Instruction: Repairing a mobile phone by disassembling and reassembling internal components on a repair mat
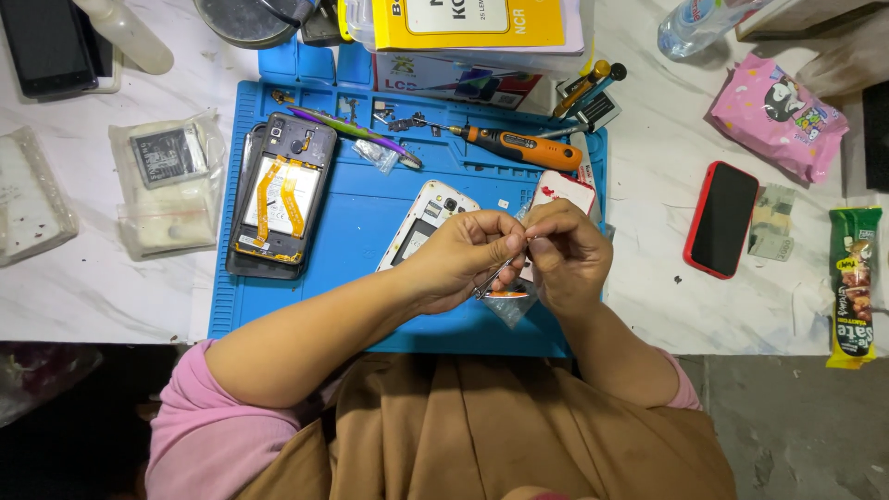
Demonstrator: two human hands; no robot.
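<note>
Tweezers [494, 276] sit pinched in the left hand [460, 259], tips angled up toward the right hand [567, 252], whose fingertips are closed together on something too small to make out; a small clear plastic bag [511, 306] hangs just under both hands. By the look of it, a tiny part is being passed between fingers and tweezers, a step that calls for a steady, light grip so nothing drops. Beyond the hands, on the blue work mat [278, 306], lies a white phone frame [421, 227], partly hidden by the left hand. Farther left rests an opened phone with orange flex cables [281, 194], and at the mat's far edge an orange screwdriver [519, 145].
</note>
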